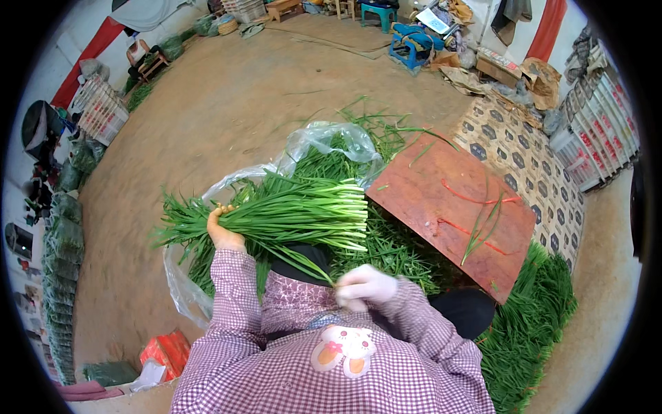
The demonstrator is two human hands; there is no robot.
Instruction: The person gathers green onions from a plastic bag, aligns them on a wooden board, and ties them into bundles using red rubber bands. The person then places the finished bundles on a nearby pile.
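My left hand (225, 233) is closed around the leafy end of a thick bunch of garlic chives (300, 212). The bunch lies sideways above my lap, its pale cut ends pointing right. My right hand (364, 287), in a white glove and slightly blurred, pinches the ends of a few chive stalks (310, 266) that angle down from the bunch. Beneath the bunch, more loose chives (326, 163) fill a clear plastic bag (336, 135). To the right is a reddish-brown board (445, 194), with red ties (476, 199) and stray leaves on top.
Right of my knee lies a large pile of chives (522, 331). Patterned sheeting (509, 150) covers the floor behind the board. Stacked plastic crates (595, 134) stand at the right wall. Bagged greens (62, 269) line the left side. Another person (138, 54) sits far left.
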